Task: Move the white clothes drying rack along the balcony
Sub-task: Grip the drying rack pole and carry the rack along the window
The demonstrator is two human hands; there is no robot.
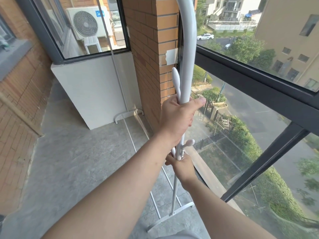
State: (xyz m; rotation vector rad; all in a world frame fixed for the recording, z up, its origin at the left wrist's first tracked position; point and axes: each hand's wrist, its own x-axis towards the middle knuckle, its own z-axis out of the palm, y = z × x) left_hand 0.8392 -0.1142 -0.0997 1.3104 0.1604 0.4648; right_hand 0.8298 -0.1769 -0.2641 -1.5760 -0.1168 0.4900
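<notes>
The white clothes drying rack (pixel 187 49) stands along the glass side of the balcony. Its near upright pole rises in front of me and curves up out of view. My left hand (pixel 177 116) is wrapped around that pole just below a white hook peg. Lower on the same pole, my right hand (pixel 182 163) grips it beside another peg. The near foot bar (pixel 170 217) rests on the floor below my arms. Two thin bottom rails run to the far foot (pixel 128 114), where the far upright stands against the low white wall.
A brick pillar (pixel 148 54) stands just left of the near pole. Dark-framed windows (pixel 255 78) line the right side, with a sill ledge at their base. A low white wall (pixel 96 90) closes the far end. Grey stone floor (pixel 72 161) spreads left toward a brick wall.
</notes>
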